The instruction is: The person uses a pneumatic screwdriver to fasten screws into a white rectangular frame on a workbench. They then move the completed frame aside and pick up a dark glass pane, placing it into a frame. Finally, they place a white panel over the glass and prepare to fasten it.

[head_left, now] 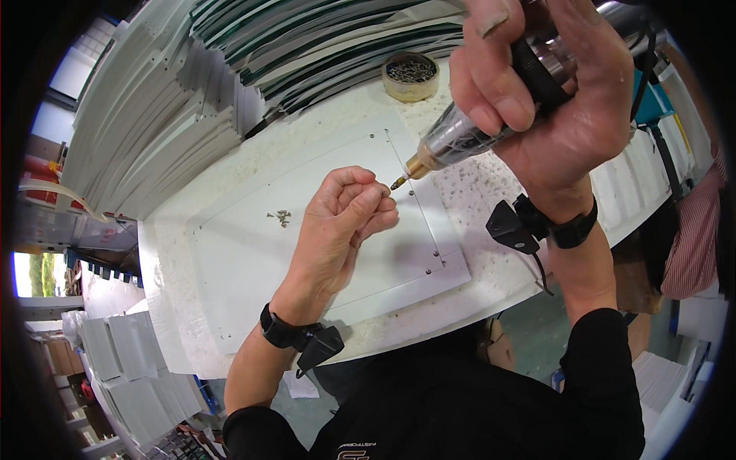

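My right hand (560, 100) is wrapped round a power screwdriver (468, 130), its silver body slanting down to a brass-coloured nose and a thin bit. The bit's tip meets the fingertips of my left hand (353, 203). Thumb and forefinger of that hand are pinched together; whatever is between them is too small to make out. Beneath both hands lies a flat white panel (253, 238) with thin seam lines. Several screws (435, 254) sit along its right seam. A small pile of loose screws (283, 218) rests on the panel, left of my left hand.
A round tub of screws (411, 75) stands on the white worktable (491, 176) beyond the panel. Stacked white panels (153, 123) and sheets with dark green edges (322, 46) fill the far side. More white stacks (138, 360) stand at lower left. A teal object (652, 100) is at right.
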A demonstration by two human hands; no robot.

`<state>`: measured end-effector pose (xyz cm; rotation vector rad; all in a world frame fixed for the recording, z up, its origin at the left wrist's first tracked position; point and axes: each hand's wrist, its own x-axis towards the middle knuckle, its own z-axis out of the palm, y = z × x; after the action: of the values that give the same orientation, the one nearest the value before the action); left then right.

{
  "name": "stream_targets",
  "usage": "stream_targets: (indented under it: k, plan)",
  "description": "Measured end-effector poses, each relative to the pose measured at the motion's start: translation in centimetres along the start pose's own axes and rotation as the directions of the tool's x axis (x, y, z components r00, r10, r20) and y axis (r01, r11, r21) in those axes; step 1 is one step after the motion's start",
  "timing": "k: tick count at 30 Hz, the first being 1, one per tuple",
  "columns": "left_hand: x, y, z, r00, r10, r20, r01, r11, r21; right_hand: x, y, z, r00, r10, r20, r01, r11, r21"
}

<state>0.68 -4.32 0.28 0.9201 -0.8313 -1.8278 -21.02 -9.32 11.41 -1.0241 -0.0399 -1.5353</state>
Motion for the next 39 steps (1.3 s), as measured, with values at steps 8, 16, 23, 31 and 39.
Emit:
stream_targets:
  k: [8,16,23,31,39]
  plan:
    - [-0.1,-0.1,0.5,1.0,-0.018,0.011,0.019,0.998,-0.053,0.4,0.3,-0.4,0.992,-0.048,0.114,0.06,0.993,-0.104]
    - [-0.1,-0.1,0.5,0.999,-0.021,0.037,0.024,0.997,-0.076,0.8,0.3,-1.0,0.977,-0.061,0.205,0.081,0.993,-0.087]
    - [0.0,-0.1,0.4,0.999,-0.026,0.044,0.029,0.997,-0.068,0.6,0.6,-0.8,0.988,-0.047,0.148,0.055,0.997,-0.054]
    - [-0.1,-0.3,0.2,0.995,-0.021,0.094,0.03,0.994,-0.103,0.6,0.6,-0.3,0.994,-0.063,0.087,0.071,0.994,-0.089]
    - [-0.1,1.0,1.3,0.986,0.159,0.041,-0.162,0.905,0.392,0.6,0.3,0.4,0.998,-0.047,0.036,0.052,0.988,-0.148]
